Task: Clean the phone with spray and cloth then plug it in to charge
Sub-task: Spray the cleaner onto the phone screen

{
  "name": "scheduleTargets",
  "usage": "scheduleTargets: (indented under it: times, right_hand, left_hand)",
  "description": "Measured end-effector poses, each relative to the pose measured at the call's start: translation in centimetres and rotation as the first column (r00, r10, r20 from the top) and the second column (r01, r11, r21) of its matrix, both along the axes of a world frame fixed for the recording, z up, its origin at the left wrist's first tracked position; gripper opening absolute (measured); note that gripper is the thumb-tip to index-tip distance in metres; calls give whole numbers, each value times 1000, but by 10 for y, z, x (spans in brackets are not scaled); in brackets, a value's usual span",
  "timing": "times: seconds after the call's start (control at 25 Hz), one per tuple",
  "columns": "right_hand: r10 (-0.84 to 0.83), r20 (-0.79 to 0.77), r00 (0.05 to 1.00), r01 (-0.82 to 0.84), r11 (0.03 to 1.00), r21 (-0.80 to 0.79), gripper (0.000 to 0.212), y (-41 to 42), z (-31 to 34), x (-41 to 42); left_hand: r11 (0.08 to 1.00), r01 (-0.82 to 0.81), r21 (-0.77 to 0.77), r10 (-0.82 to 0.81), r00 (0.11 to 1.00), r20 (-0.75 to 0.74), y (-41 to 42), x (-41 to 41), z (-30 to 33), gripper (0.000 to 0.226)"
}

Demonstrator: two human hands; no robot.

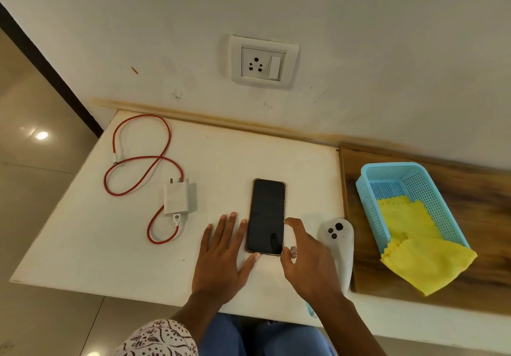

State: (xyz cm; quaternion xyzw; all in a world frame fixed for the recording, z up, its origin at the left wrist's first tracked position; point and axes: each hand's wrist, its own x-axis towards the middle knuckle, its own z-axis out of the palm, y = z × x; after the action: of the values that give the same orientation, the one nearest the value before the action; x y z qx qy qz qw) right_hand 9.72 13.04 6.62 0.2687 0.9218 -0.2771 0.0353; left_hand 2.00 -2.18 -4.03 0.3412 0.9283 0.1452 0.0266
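A black phone (266, 216) lies screen up on the white table (110, 231). My left hand (225, 250) rests flat just left of it, thumb touching its near corner. My right hand (307, 256) hovers at its near right corner, fingers spread, holding nothing. A white charger block (178, 198) with a red cable (138, 159) lies to the left. A yellow cloth (420, 250) hangs out of a blue basket (414, 181) on the right. A white phone-shaped thing with camera lenses (338, 242) lies beside my right hand. No spray bottle is clearly in view.
A white wall socket with a switch (262, 64) sits above the table's back edge. The basket stands on a brown wooden surface (484, 203) right of the table. Tiled floor (33, 189) lies to the left.
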Motion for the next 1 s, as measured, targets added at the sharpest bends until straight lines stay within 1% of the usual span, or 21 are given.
scheduleTargets:
  times: [0.16,0.36,0.68,0.84,1.0]
  right_hand:
    - [7,56,998,-6,1000,-22,54,-7,-3,4]
    - [27,93,995,-27,1000,-1,48,-7,-4,6]
    - [-37,60,998,38,999,-18,54,-7,-7,9]
    - [-30,57,998,32,999,-35,55,-10,-5,8]
    - [19,69,997,-17,999,-32,53,-12,-4,8]
  left_hand:
    - [1000,-1,-4,1,1000,-8,0,0,-1,71]
    - [1000,-1,2,1,1000,-4,0,0,-1,70]
    - [1000,-7,0,7,1000,0,0,0,0,70]
    - [1000,-9,-8,9,1000,3,0,0,0,70]
    - [1000,-5,-13,5,1000,3,0,0,1,71]
